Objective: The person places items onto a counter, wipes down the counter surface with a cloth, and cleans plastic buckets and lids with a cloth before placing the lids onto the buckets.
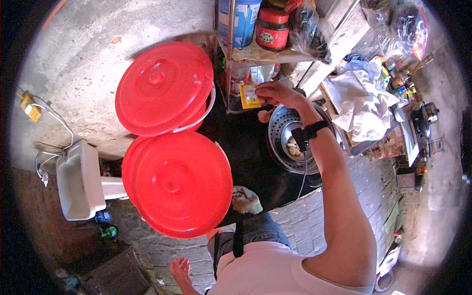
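Note:
My right hand (280, 93) reaches over the dark counter, its fingers pinched on the edge of a small yellow packet (250, 96) beside the wire shelf. Just below that wrist, which wears a black band, stands a metal steamer pot (279, 142) with a perforated rim. Several pale pieces (294, 147) lie inside it, partly covered by my arm. A small reddish-brown object (265, 116) sits between the packet and the pot. Down by my side, away from the counter, hangs my left hand (181, 269), fingers loosely apart and nothing in them.
Two red lidded buckets (172, 196) stand to the left of the counter. A crumpled cloth (246, 200) lies at its near edge. The shelf holds a red-lidded jar (272, 29) and a blue tub (239, 22). On the left is a white sink (78, 182); a cord hangs beside the pot.

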A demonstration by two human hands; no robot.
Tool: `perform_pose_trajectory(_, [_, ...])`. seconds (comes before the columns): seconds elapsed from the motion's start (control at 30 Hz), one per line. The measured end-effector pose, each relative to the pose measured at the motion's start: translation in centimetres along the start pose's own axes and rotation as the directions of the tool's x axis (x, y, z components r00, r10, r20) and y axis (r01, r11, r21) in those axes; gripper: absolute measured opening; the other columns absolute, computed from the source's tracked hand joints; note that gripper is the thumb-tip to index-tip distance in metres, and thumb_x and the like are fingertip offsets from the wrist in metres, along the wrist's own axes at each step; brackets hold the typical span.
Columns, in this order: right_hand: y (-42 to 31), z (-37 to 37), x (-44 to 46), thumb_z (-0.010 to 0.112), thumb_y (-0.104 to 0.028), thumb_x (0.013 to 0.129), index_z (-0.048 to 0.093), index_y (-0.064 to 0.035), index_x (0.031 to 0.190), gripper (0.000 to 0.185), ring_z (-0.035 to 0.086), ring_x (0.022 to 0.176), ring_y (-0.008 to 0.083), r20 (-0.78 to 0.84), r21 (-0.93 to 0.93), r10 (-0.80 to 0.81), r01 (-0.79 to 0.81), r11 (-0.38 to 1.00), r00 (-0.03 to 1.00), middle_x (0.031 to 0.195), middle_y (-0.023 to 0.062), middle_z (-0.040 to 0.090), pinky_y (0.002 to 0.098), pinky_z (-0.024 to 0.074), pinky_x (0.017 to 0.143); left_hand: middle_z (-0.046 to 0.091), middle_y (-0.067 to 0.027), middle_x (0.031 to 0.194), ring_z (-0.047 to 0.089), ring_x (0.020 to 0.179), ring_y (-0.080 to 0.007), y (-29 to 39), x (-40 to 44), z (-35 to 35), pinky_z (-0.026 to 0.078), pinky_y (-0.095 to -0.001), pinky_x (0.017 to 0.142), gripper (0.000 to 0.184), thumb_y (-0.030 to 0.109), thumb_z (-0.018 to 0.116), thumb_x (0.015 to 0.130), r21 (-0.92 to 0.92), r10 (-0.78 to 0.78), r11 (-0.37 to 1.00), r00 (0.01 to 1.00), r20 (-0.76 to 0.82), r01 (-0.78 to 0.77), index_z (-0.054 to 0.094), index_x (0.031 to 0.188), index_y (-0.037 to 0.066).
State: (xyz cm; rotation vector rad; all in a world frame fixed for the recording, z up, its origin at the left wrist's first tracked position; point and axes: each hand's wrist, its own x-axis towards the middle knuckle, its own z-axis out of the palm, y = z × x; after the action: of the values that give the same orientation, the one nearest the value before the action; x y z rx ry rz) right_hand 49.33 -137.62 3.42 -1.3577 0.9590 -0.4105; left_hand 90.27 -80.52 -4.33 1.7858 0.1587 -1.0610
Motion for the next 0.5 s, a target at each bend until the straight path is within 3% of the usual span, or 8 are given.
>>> perform_pose_trajectory(0.1, [3.1,-0.7,3.2,0.054,-0.031,0.086,0.058,-0.0087,0.091,0.023,0.033,0.046,0.0024,0.02,-0.096,-0.164,0.165,0.982,0.986,0.069,-0.0046,0.053,0.0177,0.024,0.039,0.058,-0.0072,0.09,0.059,0.078,-0.0218,0.2,0.1,0.4,0.049,-0.0282,0.062,0.025,0.031,0.053,0.084,0.037,-0.026,0.999,0.999,-0.025,0.027,0.05,0.098,0.01])
perform_pose_trajectory(0.17, [5.6,-2.6,6.3,0.055,-0.034,0.084,0.061,-0.0078,0.089,0.027,0.044,0.047,0.0072,0.009,0.044,0.192,-0.192,0.98,0.981,0.072,0.0013,0.061,0.022,0.034,0.039,0.057,-0.0068,0.09,0.059,0.077,-0.0214,0.5,0.2,0.4,0.048,-0.0283,0.063,0.024,0.031,0.053,0.084,0.035,-0.035,0.999,0.999,-0.019,0.036,0.049,0.097,0.01])
perform_pose_trajectory(0.2, [5.4,-2.4,6.6,0.055,-0.034,0.084,0.061,-0.0078,0.089,0.027,0.044,0.047,0.0072,0.005,0.05,0.188,-0.188,0.981,0.982,0.072,0.0013,0.061,0.022,0.034,0.039,0.057,-0.0064,0.089,0.059,0.077,-0.0211,0.6,0.3,0.4,0.047,-0.0283,0.063,0.024,0.031,0.053,0.084,0.02,-0.045,0.999,0.999,-0.019,0.045,0.049,0.097,0.01])
perform_pose_trajectory(0.23, [5.1,-2.2,7.0,0.055,-0.036,0.083,0.062,-0.0069,0.084,0.03,0.051,0.051,0.0105,-0.11,-0.446,0.176,-0.207,0.871,0.978,0.073,0.0056,0.063,0.0253,0.0392,0.042,0.057,-0.0064,0.089,0.059,0.077,-0.0211,0.7,0.2,0.4,0.047,-0.0283,0.063,0.024,0.031,0.053,0.084,0.021,-0.039,0.999,0.999,-0.019,0.039,0.049,0.097,0.01])
perform_pose_trajectory(0.27, [4.9,-2.0,7.3,0.056,-0.037,0.081,0.064,-0.0061,0.079,0.032,0.058,0.056,0.0138,-0.204,-0.819,0.109,-0.23,0.526,0.973,0.073,0.0099,0.064,0.0286,0.0444,0.046,0.057,-0.006,0.089,0.059,0.077,-0.0208,0.6,0.1,0.3,0.047,-0.0285,0.063,0.025,0.032,0.053,0.084,0.046,-0.01,0.999,1.0,-0.01,0.01,0.049,0.096,0.011])
perform_pose_trajectory(0.4, [5.2,-2.3,6.9,0.055,-0.038,0.078,0.065,-0.0048,0.072,0.035,0.064,0.069,0.0223,-0.195,-0.876,0.051,-0.198,0.44,0.979,0.071,0.0155,0.063,0.0359,0.0491,0.057,0.056,-0.0054,0.091,0.058,0.079,-0.0204,-0.5,-0.3,-0.8,0.047,-0.0292,0.064,0.028,0.036,0.053,0.084,0.074,0.022,0.997,1.0,0.019,-0.023,0.049,0.097,0.011])
perform_pose_trajectory(0.47, [7.3,-3.8,7.8,0.049,-0.033,0.077,0.067,-0.0059,0.076,0.033,0.063,0.076,0.032,-0.195,-0.952,-0.134,-0.154,0.265,0.972,0.083,0.0148,0.065,0.041,0.0498,0.067,0.056,-0.0056,0.091,0.058,0.079,-0.0204,-0.5,-0.6,-0.6,0.047,-0.029,0.064,0.029,0.037,0.053,0.084,0.093,0.01,0.996,1.0,0.001,-0.01,0.049,0.097,0.011])
perform_pose_trajectory(0.5, [8.3,-4.0,8.3,0.049,-0.033,0.077,0.067,-0.0059,0.076,0.033,0.063,0.076,0.032,-0.195,-0.952,-0.135,-0.155,0.265,0.971,0.083,0.0148,0.065,0.041,0.0498,0.067,0.056,-0.0059,0.091,0.058,0.079,-0.0205,-0.5,-0.7,-0.5,0.047,-0.0288,0.064,0.03,0.038,0.053,0.084,0.11,-0.001,0.994,1.0,-0.017,0.003,0.049,0.098,0.011])
